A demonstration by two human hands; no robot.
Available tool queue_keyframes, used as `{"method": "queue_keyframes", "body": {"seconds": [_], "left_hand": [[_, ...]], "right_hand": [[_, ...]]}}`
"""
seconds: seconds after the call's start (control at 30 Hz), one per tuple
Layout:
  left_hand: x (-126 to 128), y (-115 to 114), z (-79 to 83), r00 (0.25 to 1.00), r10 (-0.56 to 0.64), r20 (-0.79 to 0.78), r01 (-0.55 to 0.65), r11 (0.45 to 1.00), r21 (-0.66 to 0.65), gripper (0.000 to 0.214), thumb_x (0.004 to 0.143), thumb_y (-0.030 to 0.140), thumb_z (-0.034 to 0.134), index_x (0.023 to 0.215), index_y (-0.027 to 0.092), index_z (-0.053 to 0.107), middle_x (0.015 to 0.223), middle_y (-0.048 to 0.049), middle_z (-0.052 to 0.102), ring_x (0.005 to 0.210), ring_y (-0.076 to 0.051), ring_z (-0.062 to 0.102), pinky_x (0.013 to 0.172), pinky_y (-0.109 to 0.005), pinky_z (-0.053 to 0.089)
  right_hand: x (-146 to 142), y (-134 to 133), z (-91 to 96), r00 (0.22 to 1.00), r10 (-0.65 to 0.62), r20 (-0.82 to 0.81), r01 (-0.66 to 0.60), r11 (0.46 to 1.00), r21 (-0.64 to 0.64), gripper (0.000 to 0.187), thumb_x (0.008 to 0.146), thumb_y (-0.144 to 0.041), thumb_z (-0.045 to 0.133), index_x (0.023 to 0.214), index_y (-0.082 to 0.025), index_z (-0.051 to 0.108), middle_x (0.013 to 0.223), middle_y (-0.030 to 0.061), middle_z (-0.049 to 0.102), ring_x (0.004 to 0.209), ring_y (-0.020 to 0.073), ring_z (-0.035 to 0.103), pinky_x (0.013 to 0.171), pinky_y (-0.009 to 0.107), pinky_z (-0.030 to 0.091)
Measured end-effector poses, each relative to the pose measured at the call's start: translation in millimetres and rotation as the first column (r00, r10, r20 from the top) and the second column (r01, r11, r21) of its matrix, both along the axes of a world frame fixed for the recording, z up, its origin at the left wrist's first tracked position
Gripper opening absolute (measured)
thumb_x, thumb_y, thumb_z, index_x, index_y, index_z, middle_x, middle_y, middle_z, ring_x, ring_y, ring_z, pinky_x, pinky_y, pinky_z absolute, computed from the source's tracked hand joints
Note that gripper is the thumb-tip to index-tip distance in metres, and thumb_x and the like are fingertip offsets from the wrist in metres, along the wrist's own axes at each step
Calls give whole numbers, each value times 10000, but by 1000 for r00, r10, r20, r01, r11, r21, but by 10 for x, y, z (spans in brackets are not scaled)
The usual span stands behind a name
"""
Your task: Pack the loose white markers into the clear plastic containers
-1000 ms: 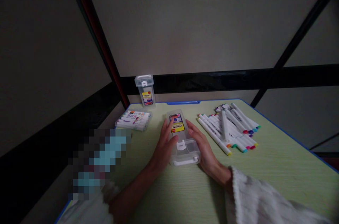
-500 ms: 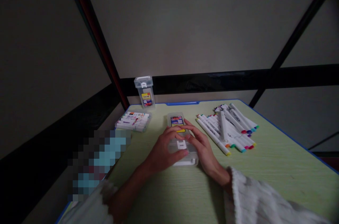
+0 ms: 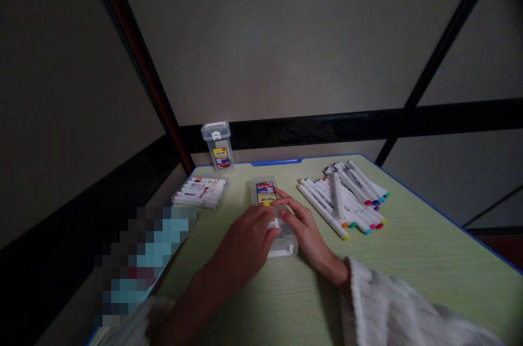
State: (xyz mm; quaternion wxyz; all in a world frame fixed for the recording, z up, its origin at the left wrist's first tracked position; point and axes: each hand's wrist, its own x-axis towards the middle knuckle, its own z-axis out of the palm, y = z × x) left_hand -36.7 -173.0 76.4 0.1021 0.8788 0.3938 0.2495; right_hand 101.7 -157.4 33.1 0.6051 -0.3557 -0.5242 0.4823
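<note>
A: Status on the hands?

B: The left hand [image 3: 250,234] is bunched narrow over the latch [image 3: 273,223] of the case [image 3: 286,236]; can't tell from here if it's really pinching

A: And the other?

B: The right hand [image 3: 303,226] is half spread along the case's right side, fingers reaching over the top by the label [image 3: 265,192]. Can't read how firm that is

A: Where's the case sitting?

B: Flat on the surface [image 3: 408,264], latch end toward the wearer. Pile of markers [image 3: 337,196] to its right, flat pack [image 3: 201,192] to its left, upright case [image 3: 220,150] back by the far left corner

A: What worries you?

B: Slip first. If the right side is only rested on, I'd expect a tug at the latch to skid or twist the case. A crooked pull could also strain the tab, and a sudden release could nip the left thumb

A: Markers at risk?

B: Maybe. The yellow-tipped marker [image 3: 322,212] is nearest the right hand; a sideways swing of that wrist could set it rolling and spread the pile

A: Blind spots?

B: Left fingers hide much of the latch, so I can't see if it's seated. Dim light too
</note>
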Motion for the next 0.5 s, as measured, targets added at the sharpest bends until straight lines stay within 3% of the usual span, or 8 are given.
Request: {"method": "queue_keyframes", "body": {"seconds": [0.23,0.4,0.5], "left_hand": [[88,-59,-53,952,155,-265,-105,975,194,94,837,133,424,867,142,512,896,-71,512,847,-227,479,747,-393,436],[92,-44,-19,953,159,-258,-111,975,190,193,849,76,333,832,135,516,882,-76,504,832,-220,463,747,-385,421],[66,-12,15,972,141,-185,-120,986,118,239,848,67,305,780,138,523,854,-72,516,824,-212,462,755,-373,410]], "right_hand": [[-5,9,9,1000,-7,7,7,1000,-9,121,699,-263,562,795,-230,628,1275,20,482,1139,229,443,985,377,256],[-9,2,-4,998,-17,56,15,1000,27,122,716,-263,546,797,-225,629,1230,33,523,1132,226,451,982,382,263],[-15,-7,-9,996,-10,86,7,999,39,130,730,-255,531,803,-222,633,1216,39,534,1131,225,453,974,381,275]]}}
